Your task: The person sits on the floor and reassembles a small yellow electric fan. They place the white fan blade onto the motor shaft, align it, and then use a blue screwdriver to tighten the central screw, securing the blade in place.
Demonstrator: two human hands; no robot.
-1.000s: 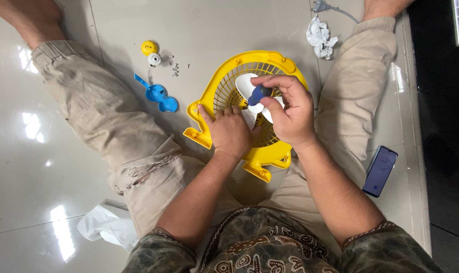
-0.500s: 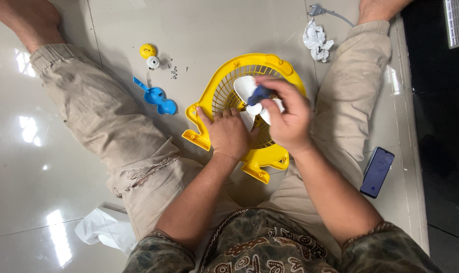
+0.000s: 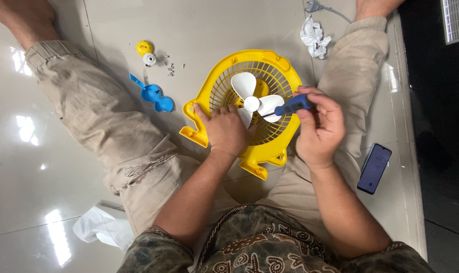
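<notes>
- My right-hand fingers (image 3: 310, 103) are curled around the blue handle of a screwdriver (image 3: 291, 105), which lies almost level with its tip pointing toward the fan's middle.
- My left hand (image 3: 225, 129) lies flat, fingers pressed together, on the lower left of the yellow fan housing (image 3: 217, 81).
- Inside the housing's round grille sits a white three-bladed propeller (image 3: 251, 99); the screwdriver is just beside its right blade.
- The housing rests on the floor between my legs.
- A blue plastic part (image 3: 156, 95) lies to the left, and beyond it a yellow cap (image 3: 144, 48), a white knob (image 3: 149, 59) and small screws (image 3: 171, 69).
- The floor (image 3: 214, 25) is glossy pale tile, with crumpled paper (image 3: 313, 36) and a plug (image 3: 314, 7) at the top, a phone (image 3: 374, 168) on the right, and a white bag (image 3: 100, 226) lower left.
</notes>
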